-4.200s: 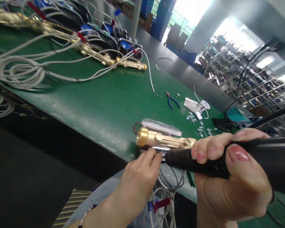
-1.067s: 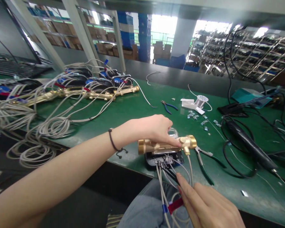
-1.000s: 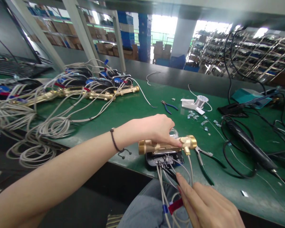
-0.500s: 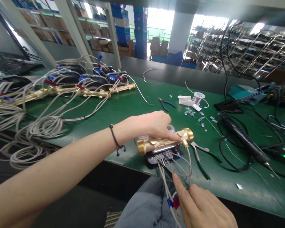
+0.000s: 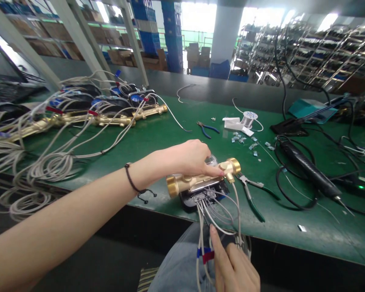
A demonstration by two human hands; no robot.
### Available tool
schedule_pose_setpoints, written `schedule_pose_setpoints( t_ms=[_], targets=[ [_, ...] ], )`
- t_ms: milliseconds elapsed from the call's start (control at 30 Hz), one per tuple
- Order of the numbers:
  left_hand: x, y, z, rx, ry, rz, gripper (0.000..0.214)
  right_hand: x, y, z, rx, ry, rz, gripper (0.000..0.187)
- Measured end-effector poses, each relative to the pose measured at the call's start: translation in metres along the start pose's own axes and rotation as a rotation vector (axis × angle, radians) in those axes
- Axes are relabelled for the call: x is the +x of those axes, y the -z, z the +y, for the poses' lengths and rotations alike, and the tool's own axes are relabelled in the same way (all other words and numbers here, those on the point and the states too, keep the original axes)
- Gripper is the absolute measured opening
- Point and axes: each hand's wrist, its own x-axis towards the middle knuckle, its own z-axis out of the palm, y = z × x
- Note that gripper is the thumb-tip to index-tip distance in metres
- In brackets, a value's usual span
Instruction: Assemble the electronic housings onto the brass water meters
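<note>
The left hand (image 5: 191, 157) covers part of the brass pipe (image 5: 198, 180) and most of the clear case (image 5: 212, 160) behind. The right hand (image 5: 235, 265), cut off by the bottom edge, mostly hides a thin dark tool (image 5: 207, 221), perhaps tweezers. The spool's (image 5: 248, 120) print is too small to read.

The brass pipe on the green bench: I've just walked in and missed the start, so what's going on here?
A person's left hand holds the brass pipe from above, with a black housing beneath it. Pale wires run from the housing over the bench edge. The right hand is at those wires, seemingly with a thin dark tool, mostly hidden. Green-handled pliers and a soldering iron lie to the right, unheld.
</note>
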Motion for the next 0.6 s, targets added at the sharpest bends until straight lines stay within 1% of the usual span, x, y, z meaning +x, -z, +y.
schedule_pose_setpoints(
  t_ms=[67, 100, 133, 167, 267, 300, 367, 433, 500, 600],
  targets=[
    [0.0, 0.0, 0.0, -0.007, 0.013, -0.012, 0.083, 0.007, 0.003, -0.002, 0.016, -0.046, 0.078, 0.035],
    [0.0, 0.001, 0.001, -0.012, 0.022, -0.021, 0.083, 0.011, 0.007, -0.001, 0.021, -0.044, 0.091, 0.034],
    [0.0, 0.001, 0.002, -0.019, 0.028, -0.032, 0.084, 0.016, 0.012, 0.001, 0.022, -0.02, 0.072, 0.033],
    [-0.001, 0.002, 0.003, -0.027, 0.034, -0.043, 0.084, 0.021, 0.019, 0.004, 0.017, 0.023, 0.023, 0.032],
    [-0.001, 0.003, 0.004, -0.051, 0.055, -0.078, 0.085, 0.034, 0.038, 0.016, -0.018, 0.199, -0.162, 0.035],
    [-0.001, 0.004, 0.004, -0.048, 0.069, -0.086, 0.086, 0.037, 0.042, 0.021, -0.025, 0.252, -0.202, 0.037],
    [-0.001, 0.003, 0.003, -0.032, 0.081, -0.086, 0.088, 0.044, 0.048, 0.028, -0.029, 0.334, -0.239, 0.038],
    [0.0, 0.002, 0.001, -0.033, 0.06, -0.084, 0.09, 0.051, 0.051, 0.033, -0.035, 0.371, -0.261, 0.039],
    [0.0, 0.001, 0.0, -0.06, 0.051, -0.117, 0.091, 0.058, 0.052, 0.035, -0.041, 0.38, -0.279, 0.039],
    [0.0, 0.001, 0.0, -0.079, 0.104, -0.18, 0.095, 0.069, 0.055, 0.034, -0.039, 0.371, -0.317, 0.038]
  ],
)
